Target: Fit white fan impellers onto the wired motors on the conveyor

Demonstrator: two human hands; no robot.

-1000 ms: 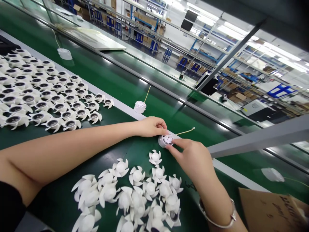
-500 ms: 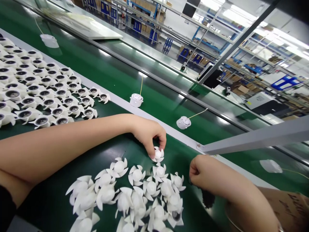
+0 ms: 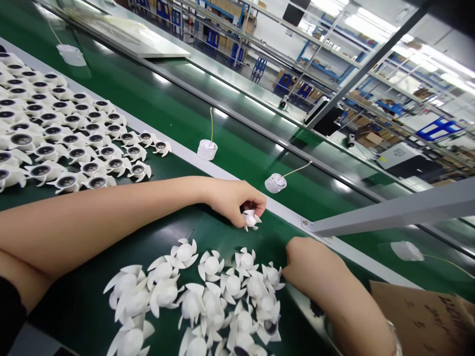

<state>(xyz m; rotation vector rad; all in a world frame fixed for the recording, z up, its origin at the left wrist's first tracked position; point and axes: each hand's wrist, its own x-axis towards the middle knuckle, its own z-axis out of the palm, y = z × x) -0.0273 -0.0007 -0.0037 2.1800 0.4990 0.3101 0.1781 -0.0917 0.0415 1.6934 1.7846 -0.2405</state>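
Note:
My left hand (image 3: 235, 200) pinches a small white fan impeller (image 3: 251, 219) between thumb and fingers, just above the green work surface. Below it lies a loose heap of white fan impellers (image 3: 211, 266), mostly hub side up. At the heap's right edge is my right hand (image 3: 309, 262), closed, its fingertips turned down and hidden; whatever they hold cannot be seen. One impeller (image 3: 272, 275) lies right beside those fingers. A dark object (image 3: 316, 309) and part of a round metal rim (image 3: 328, 330) show under my right wrist.
Rows of impellers (image 3: 74, 153) with dark ring centres up cover the left side. Beyond a grey rail (image 3: 181, 154), a green conveyor carries white round housings (image 3: 207, 150) with yellow wires. A grey metal post (image 3: 393, 207) slants in from the right, above a cardboard box (image 3: 419, 316).
My left hand has lifted the impeller off the heap, slightly up and right. My right hand has shifted left towards the heap's edge. The housings on the conveyor have moved slightly left.

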